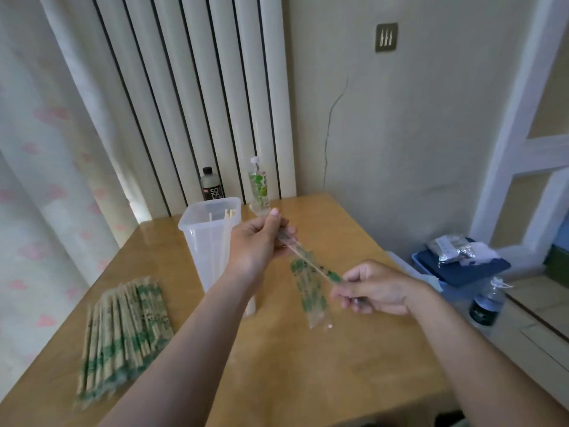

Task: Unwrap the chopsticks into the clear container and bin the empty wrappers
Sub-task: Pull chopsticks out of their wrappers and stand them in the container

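Note:
Above the wooden table (277,365) my left hand (258,238) pinches the far end of a wrapped pair of chopsticks (308,260) in a clear, green-printed wrapper. My right hand (375,288) grips its near end. An empty green-printed wrapper (311,294) lies on the table just below the held pair. The tall clear container (209,241) stands behind my left hand with a few bare chopsticks inside. A pile of several wrapped chopsticks (123,337) lies at the table's left.
A dark soda bottle (211,187) and a green-labelled pouch (258,188) stand at the table's back edge. To the right, below table level, sits a blue bin (455,272) with crumpled packaging on top and a small dark bottle (486,303) beside it.

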Tool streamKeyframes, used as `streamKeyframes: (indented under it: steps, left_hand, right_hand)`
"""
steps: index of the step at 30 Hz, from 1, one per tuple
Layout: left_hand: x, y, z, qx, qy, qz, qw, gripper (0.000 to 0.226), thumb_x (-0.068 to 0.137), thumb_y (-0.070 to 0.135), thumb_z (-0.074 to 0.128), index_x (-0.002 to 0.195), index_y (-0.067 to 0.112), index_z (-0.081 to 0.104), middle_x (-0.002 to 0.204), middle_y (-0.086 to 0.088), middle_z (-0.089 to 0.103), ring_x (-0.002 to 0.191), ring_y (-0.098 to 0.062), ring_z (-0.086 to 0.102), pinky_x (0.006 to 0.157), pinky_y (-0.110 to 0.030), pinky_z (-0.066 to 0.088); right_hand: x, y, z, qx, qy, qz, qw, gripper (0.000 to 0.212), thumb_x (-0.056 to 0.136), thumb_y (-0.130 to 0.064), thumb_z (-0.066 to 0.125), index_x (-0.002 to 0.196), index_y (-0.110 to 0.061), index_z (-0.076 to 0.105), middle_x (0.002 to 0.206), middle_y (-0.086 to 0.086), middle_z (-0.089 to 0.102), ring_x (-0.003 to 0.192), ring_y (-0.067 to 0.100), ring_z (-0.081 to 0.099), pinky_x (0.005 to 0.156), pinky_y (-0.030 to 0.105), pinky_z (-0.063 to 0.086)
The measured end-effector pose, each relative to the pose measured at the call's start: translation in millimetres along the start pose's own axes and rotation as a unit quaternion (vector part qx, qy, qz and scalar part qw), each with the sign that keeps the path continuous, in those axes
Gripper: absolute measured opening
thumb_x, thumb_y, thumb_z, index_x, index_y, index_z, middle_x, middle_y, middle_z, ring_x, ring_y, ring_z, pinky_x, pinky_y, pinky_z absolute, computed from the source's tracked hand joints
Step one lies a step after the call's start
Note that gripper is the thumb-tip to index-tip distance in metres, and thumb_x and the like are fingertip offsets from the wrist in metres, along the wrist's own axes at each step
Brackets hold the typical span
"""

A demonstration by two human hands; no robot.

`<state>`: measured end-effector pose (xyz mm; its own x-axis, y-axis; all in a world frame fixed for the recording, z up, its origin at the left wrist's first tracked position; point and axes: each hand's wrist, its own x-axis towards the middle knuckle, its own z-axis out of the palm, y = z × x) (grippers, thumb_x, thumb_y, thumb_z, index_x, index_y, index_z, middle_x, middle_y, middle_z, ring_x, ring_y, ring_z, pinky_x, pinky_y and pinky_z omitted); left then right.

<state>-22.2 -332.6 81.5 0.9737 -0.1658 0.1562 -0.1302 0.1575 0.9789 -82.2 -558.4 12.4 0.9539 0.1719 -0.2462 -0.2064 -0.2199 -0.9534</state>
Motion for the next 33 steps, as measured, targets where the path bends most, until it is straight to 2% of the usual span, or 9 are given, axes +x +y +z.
streamKeyframes:
  steps: [2,6,9,11,16,21,24,27,33]
  left_hand:
    - [2,-10,-2,-0.007,0.008,-0.018,1.000,0.029,0.100,0.030,0.060,0.091,0.005,0.073,0.087,-0.013,0.076,0.078,-0.025,0.072,0.071,-0.035,0.059]
    - [-3,-41,-11,0.007,0.003,-0.083,0.997,0.024,0.096,0.023,0.067,0.093,0.000,0.073,0.067,-0.005,0.065,0.060,-0.019,0.059,0.058,-0.031,0.054]
    - [-13,-65,-11,-0.012,-0.001,-0.132,0.991,0.013,0.095,0.009,0.067,0.096,-0.003,0.071,0.068,-0.009,0.062,0.056,-0.019,0.058,0.054,-0.029,0.054]
    - [-18,-80,-8,-0.042,0.016,-0.154,0.987,0.008,0.094,0.003,0.066,0.094,-0.003,0.071,0.071,-0.012,0.065,0.058,-0.019,0.061,0.056,-0.029,0.057]
    - [-20,-106,2,-0.092,0.070,-0.170,0.979,0.009,0.095,0.003,0.064,0.089,-0.002,0.067,0.070,-0.014,0.069,0.060,-0.018,0.065,0.059,-0.028,0.059]
    - [-23,-114,6,0.031,0.021,-0.172,0.984,0.023,0.095,0.014,0.068,0.086,-0.007,0.067,0.066,-0.015,0.066,0.054,-0.022,0.060,0.054,-0.030,0.056]
    - [-16,-115,0,0.126,0.017,-0.150,0.981,0.031,0.099,0.024,0.062,0.080,0.000,0.066,0.066,-0.011,0.063,0.054,-0.021,0.057,0.051,-0.029,0.051]
    - [-4,-118,-11,0.185,0.039,-0.128,0.973,0.030,0.101,0.023,0.056,0.079,0.004,0.066,0.069,-0.010,0.065,0.056,-0.019,0.059,0.053,-0.032,0.053]
    - [-1,-136,-19,0.276,0.004,-0.068,0.959,0.024,0.098,0.021,0.054,0.077,0.019,0.066,0.065,-0.004,0.068,0.059,-0.018,0.061,0.067,-0.045,0.056]
  right_hand:
    - [3,10,-13,0.129,0.077,-0.019,0.989,0.009,0.089,-0.009,0.070,0.093,-0.001,0.072,0.071,0.008,0.063,0.053,0.012,0.051,0.043,0.022,0.031]
    - [14,16,-27,0.375,0.202,-0.071,0.902,0.004,0.089,-0.008,0.067,0.089,-0.010,0.064,0.072,0.003,0.059,0.050,0.009,0.055,0.038,0.018,0.032]
    - [32,11,-22,0.456,0.232,-0.097,0.854,0.006,0.089,-0.013,0.069,0.091,-0.014,0.064,0.072,-0.001,0.059,0.055,0.008,0.055,0.041,0.017,0.035]
    - [44,8,-13,0.470,0.220,-0.094,0.849,0.006,0.092,-0.016,0.069,0.097,-0.013,0.066,0.073,0.001,0.059,0.058,0.010,0.056,0.044,0.020,0.038]
    - [65,5,16,0.336,0.160,-0.029,0.928,0.010,0.094,-0.001,0.067,0.102,-0.007,0.066,0.084,0.010,0.069,0.067,0.020,0.066,0.055,0.028,0.045]
    - [82,1,12,0.275,0.232,0.019,0.933,0.012,0.093,0.006,0.066,0.104,-0.001,0.064,0.088,0.016,0.070,0.067,0.024,0.065,0.056,0.032,0.051]
    - [94,6,3,0.138,0.280,0.043,0.949,0.010,0.093,0.005,0.065,0.100,-0.003,0.065,0.082,0.015,0.068,0.058,0.019,0.057,0.048,0.029,0.045]
    - [107,11,0,-0.001,0.283,0.054,0.958,0.009,0.091,-0.001,0.063,0.092,-0.009,0.067,0.076,0.010,0.067,0.057,0.019,0.055,0.045,0.026,0.039]
    - [125,28,4,-0.097,0.273,0.065,0.955,0.008,0.089,-0.012,0.064,0.091,-0.013,0.072,0.077,0.010,0.072,0.065,0.020,0.063,0.047,0.028,0.044]
